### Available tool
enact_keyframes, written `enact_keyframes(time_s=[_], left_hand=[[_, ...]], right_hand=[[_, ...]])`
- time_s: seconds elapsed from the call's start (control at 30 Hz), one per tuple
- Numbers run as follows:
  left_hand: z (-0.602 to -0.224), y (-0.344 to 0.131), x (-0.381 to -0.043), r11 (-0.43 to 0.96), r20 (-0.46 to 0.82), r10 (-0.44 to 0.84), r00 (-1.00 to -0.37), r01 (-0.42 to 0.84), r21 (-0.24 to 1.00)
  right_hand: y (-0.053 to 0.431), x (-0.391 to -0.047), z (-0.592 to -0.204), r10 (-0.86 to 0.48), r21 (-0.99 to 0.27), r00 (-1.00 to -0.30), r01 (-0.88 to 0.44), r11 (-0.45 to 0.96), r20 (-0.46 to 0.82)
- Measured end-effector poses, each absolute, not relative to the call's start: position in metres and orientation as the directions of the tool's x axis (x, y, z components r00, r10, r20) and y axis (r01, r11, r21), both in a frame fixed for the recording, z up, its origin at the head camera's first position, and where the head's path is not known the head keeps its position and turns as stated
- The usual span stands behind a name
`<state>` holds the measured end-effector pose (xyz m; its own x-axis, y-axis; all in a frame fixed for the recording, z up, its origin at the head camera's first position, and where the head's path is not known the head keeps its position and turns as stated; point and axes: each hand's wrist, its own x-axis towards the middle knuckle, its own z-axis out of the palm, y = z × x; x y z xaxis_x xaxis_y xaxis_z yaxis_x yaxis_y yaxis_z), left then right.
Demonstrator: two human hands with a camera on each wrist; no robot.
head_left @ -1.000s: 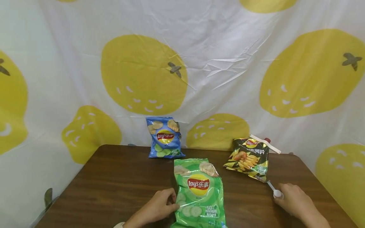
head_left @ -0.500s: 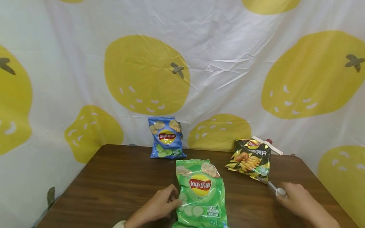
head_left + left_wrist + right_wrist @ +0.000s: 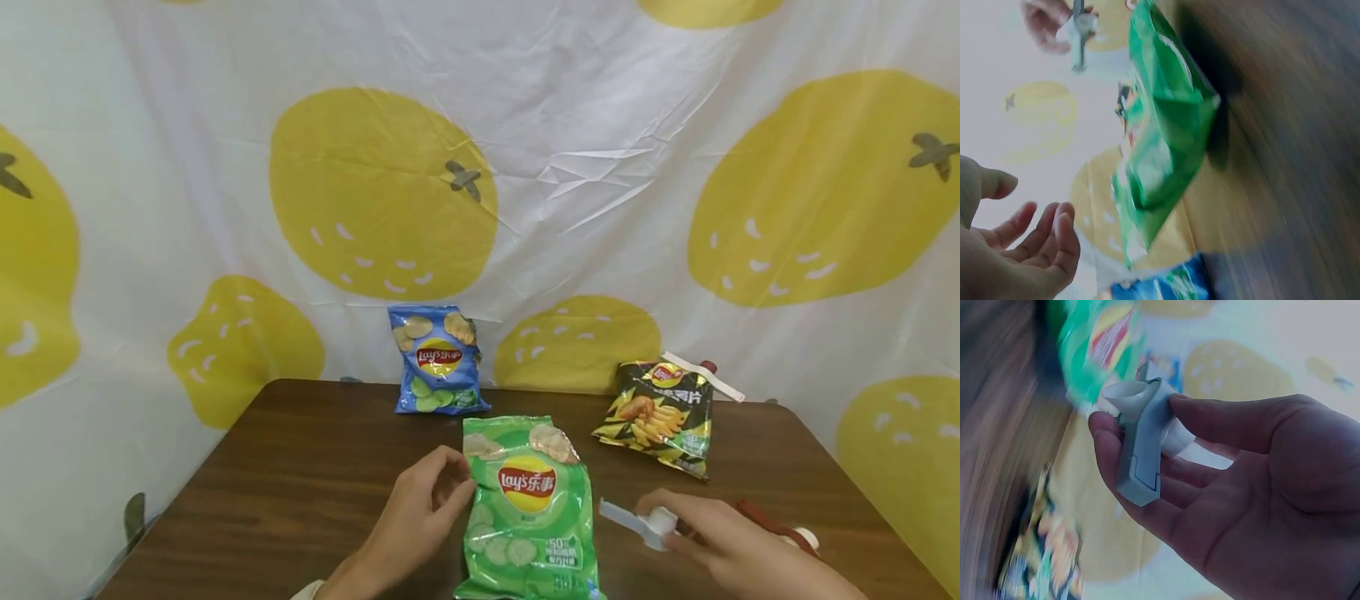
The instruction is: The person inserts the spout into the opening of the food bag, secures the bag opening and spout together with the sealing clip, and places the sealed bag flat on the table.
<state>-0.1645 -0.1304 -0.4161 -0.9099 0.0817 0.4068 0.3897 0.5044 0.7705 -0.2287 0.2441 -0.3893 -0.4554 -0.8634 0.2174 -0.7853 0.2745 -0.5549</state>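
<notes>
A green Lay's chip bag point(image 3: 525, 529) lies near the front middle of the table. At its left edge is my left hand point(image 3: 415, 510), fingers loosely bent and holding nothing; the left wrist view shows a gap between the fingers and the bag point(image 3: 1163, 137). My right hand point(image 3: 716, 537), right of the bag, pinches a grey-white bag clip point(image 3: 624, 515) with a round spout between thumb and fingers. In the right wrist view the clip point(image 3: 1143, 447) is folded at an angle, its white spout cup toward the fingertips. A blurred part of the green bag shows behind it.
A blue chip bag point(image 3: 438, 367) stands at the back, against the lemon-print cloth point(image 3: 585, 208). Back right, a black chip bag point(image 3: 663, 417) has a white clip point(image 3: 701, 377) across its top. A dark red clip point(image 3: 772, 525) lies behind my right hand.
My right hand has picked the grey-white clip up and moved left toward the green bag, uncovering the dark red clip. My left hand has shifted slightly up along the bag's edge.
</notes>
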Motion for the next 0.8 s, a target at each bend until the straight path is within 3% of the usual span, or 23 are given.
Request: enact_keyframes(time_s=[0.1, 0.27, 0.43, 0.6, 0.8], left_hand=[[-0.412, -0.123, -0.156, 0.452, 0.371, 0.209, -0.905, 0.426, 0.784], [-0.408, -0.111, -0.145, 0.348, 0.276, 0.411, -0.869, 0.43, 0.833], [-0.405, -0.105, -0.14, 0.388, 0.228, 0.597, -0.769, 0.526, 0.757], [-0.404, -0.106, -0.141, 0.46, 0.299, 0.62, -0.726, 0.644, 0.611], [-0.407, -0.107, -0.145, 0.48, 0.252, 0.658, -0.709, 0.653, 0.586]], right_hand=[[0.224, -0.22, -0.386, -0.882, -0.577, -0.427, -0.779, 0.246, 0.201], [0.198, -0.209, -0.386, -0.905, -0.745, -0.42, -0.624, 0.236, 0.065], [0.176, -0.201, -0.397, -0.91, -0.816, -0.413, -0.531, 0.228, 0.014], [0.162, -0.196, -0.406, -0.896, -0.796, -0.442, -0.559, 0.232, 0.049], [0.155, -0.19, -0.424, -0.882, -0.813, -0.461, -0.549, 0.194, 0.1]])
